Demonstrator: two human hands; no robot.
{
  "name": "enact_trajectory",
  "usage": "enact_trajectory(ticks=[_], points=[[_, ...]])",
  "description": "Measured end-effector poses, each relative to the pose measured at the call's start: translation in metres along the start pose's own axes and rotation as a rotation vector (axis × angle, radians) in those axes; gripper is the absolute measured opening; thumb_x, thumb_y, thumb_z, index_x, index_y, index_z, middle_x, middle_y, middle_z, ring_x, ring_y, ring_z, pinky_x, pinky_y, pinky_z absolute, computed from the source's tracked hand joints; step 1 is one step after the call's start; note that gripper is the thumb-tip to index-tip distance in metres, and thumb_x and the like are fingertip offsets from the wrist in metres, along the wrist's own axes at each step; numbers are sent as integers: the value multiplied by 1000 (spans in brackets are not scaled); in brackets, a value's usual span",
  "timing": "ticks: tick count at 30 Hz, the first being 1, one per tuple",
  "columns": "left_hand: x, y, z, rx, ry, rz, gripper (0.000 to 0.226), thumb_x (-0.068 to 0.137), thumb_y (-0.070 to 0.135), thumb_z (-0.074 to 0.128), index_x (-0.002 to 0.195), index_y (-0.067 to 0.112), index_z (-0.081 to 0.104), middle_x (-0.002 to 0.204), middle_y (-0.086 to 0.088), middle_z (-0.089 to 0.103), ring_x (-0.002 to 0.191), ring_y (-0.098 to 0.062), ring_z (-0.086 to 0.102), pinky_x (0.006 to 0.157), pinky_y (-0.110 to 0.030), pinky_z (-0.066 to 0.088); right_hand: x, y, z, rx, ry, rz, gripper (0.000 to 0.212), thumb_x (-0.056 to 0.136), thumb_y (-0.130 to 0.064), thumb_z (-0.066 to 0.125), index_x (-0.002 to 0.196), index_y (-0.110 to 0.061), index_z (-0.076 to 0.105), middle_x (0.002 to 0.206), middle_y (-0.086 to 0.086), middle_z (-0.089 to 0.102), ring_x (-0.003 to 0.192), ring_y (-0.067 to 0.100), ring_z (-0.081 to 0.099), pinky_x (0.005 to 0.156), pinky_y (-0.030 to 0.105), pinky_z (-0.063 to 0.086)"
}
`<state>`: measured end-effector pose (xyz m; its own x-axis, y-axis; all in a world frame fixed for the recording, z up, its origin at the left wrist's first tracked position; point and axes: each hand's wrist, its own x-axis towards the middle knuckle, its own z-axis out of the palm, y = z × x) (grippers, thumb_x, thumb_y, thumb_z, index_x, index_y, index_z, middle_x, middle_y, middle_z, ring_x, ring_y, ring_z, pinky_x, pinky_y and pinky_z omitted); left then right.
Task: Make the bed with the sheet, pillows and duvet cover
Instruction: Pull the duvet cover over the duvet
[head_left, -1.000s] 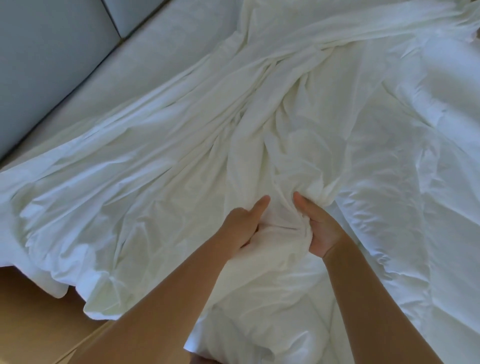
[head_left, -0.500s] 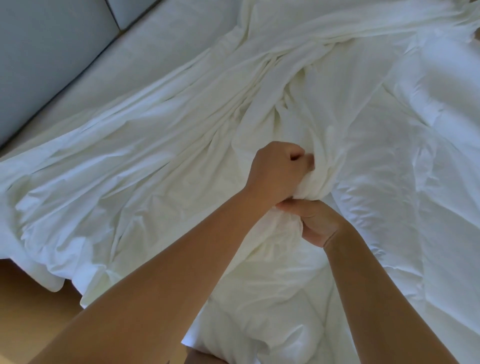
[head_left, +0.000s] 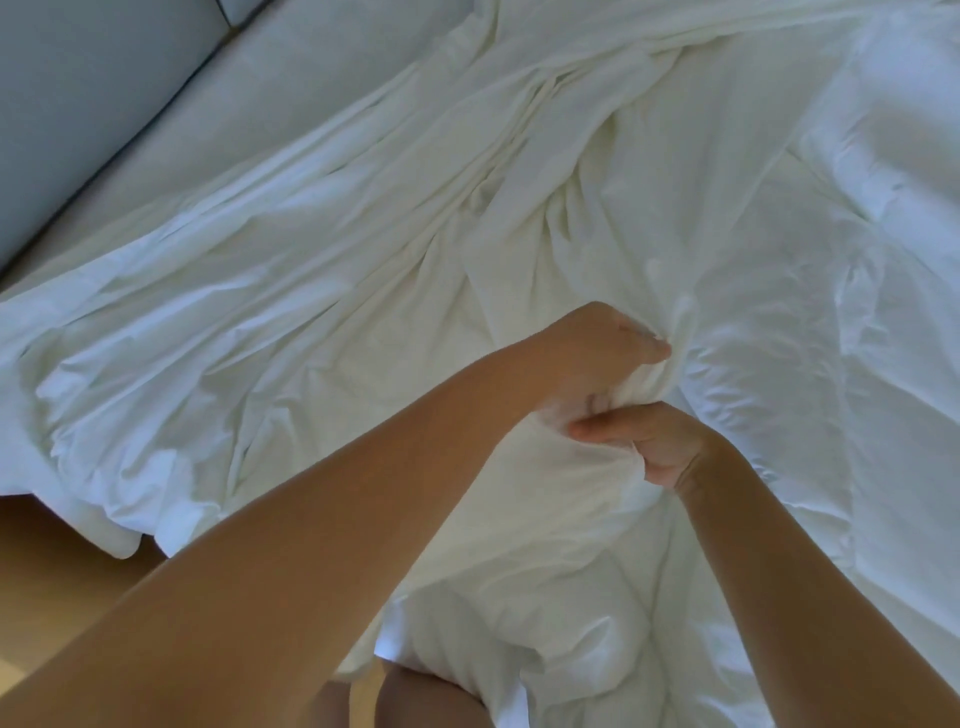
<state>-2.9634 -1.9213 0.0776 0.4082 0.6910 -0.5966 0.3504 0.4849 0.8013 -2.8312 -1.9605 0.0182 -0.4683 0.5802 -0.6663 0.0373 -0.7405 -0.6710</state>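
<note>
Your left hand and right hand both clench one bunched fold of the cover, rumpled across the near side of the bed. It looks soft, light, slippery: grip thick gathers.

Grey panel upper left; tan floor below.

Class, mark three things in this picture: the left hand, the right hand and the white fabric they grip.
left hand (head_left: 597, 353), head view, back of the hand.
right hand (head_left: 655, 442), head view, middle of the hand.
white fabric (head_left: 545, 249), head view, gathered folds above the hands.
</note>
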Motion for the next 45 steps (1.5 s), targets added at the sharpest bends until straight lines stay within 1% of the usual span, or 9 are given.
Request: enact_trajectory(ticks=[6, 11, 14, 19, 23, 26, 32, 38, 45], points=[[-14, -73, -5, -119, 566, -46, 28, 88, 40, 58, 101, 16, 62, 93, 6, 63, 91, -15, 60, 82, -30, 47, -2, 2, 4, 270, -104, -127, 38, 74, -13, 64, 111, -14, 70, 112, 11, 67, 108, 30, 62, 86, 39, 52], [-19, -97, 0, -165, 407, -217, 46, 84, 54, 57, 91, 11, 69, 81, 1, 67, 75, -15, 60, 67, -25, 46, 3, 0, 5, 226, -115, -61, 35, 72, -18, 70, 107, -10, 71, 110, 13, 68, 105, 30, 64, 82, 36, 53], [-10, -86, -4, -203, 427, -206, 27, 88, 41, 61, 86, 16, 69, 88, -1, 70, 85, -19, 66, 82, -34, 54, 2, -3, 7, 227, -123, -50, 39, 79, -14, 59, 118, -8, 64, 119, 15, 64, 112, 31, 60, 85, 37, 52], [9, -65, -5, -302, 318, -392, 49, 86, 52, 57, 100, 6, 68, 94, -13, 69, 83, -26, 65, 83, -36, 53, 5, -5, 12, 189, -103, -24, 26, 80, -11, 58, 103, -12, 70, 103, 12, 69, 99, 27, 66, 78, 35, 55], [16, -66, -7, -19, 315, -307, 21, 87, 12, 58, 98, -3, 68, 89, -17, 65, 87, -30, 62, 83, -38, 51, 5, 1, 14, 209, -31, -7, 30, 75, -12, 63, 104, -10, 68, 100, 11, 71, 95, 25, 68, 75, 32, 55], [15, -55, -13, 212, 364, -190, 22, 91, 15, 53, 71, 7, 58, 73, -10, 58, 75, -28, 55, 68, -34, 44, 4, 4, 15, 214, 7, -19, 39, 73, -13, 68, 112, -10, 63, 104, 9, 70, 100, 26, 66, 78, 33, 55], [15, 6, 0, 120, 293, 182, 16, 93, 20, 50, 79, 12, 51, 66, 4, 44, 58, -8, 40, 51, -15, 33, 10, 5, 29, 298, -27, -130, 26, 62, -18, 76, 88, -23, 77, 94, 2, 74, 92, 18, 69, 74, 28, 55], [16, -7, -5, 0, 310, 128, 20, 92, 23, 54, 77, 11, 60, 64, 7, 52, 55, -1, 46, 56, -11, 38, 18, 2, 29, -6, -60, 89, 39, 60, -4, 68, 99, -10, 70, 99, 10, 72, 93, 28, 69, 79, 36, 57], [-7, -85, 4, 150, 492, -280, 69, 78, 64, 53, 124, 13, 47, 115, -3, 51, 105, -21, 53, 81, -31, 41, 17, 23, 7, 312, -121, -74, 27, 76, -10, 58, 98, -13, 73, 98, 9, 70, 95, 27, 66, 84, 39, 54]])
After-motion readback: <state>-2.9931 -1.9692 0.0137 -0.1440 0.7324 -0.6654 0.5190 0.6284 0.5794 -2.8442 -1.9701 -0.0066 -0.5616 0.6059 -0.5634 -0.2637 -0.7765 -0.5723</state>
